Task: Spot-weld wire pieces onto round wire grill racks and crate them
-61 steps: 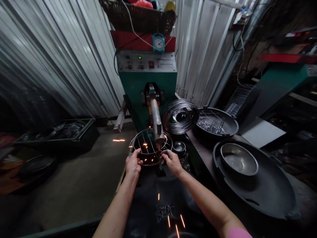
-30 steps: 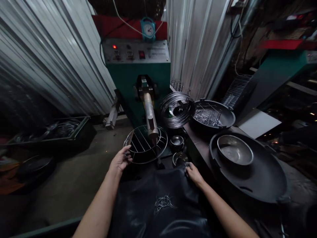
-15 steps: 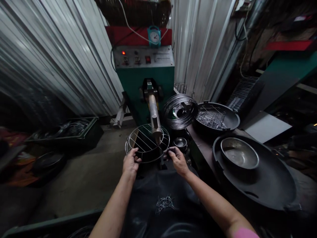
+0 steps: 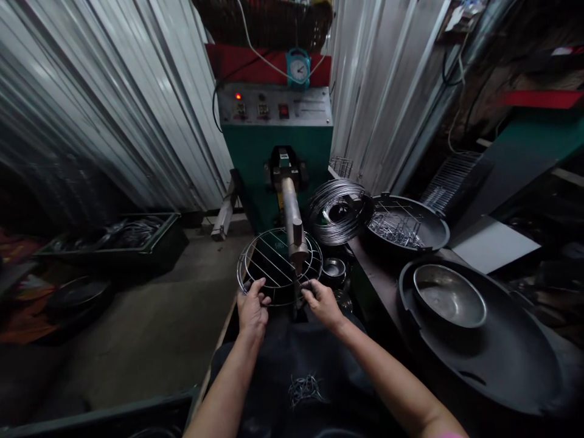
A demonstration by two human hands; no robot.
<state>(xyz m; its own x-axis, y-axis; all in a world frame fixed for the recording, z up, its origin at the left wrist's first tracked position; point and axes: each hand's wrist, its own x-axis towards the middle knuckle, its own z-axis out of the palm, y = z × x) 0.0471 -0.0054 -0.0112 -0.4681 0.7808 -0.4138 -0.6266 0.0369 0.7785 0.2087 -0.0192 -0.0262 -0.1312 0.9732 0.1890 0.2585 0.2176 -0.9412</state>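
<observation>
The wire rack [image 4: 268, 269] is held by the left grip [image 4: 252, 310], floor [image 4: 173, 328] left of it, the right grip's [image 4: 323, 303] hold being obscured

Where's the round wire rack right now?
In the head view, the round wire rack is just below centre, its right part crossed by the thick metal rod; the left hand is at its near left rim.

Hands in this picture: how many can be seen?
2. The left hand is at the near left rim of the round wire rack; the right hand is by its near side, near the metal rod. No others show.
</observation>
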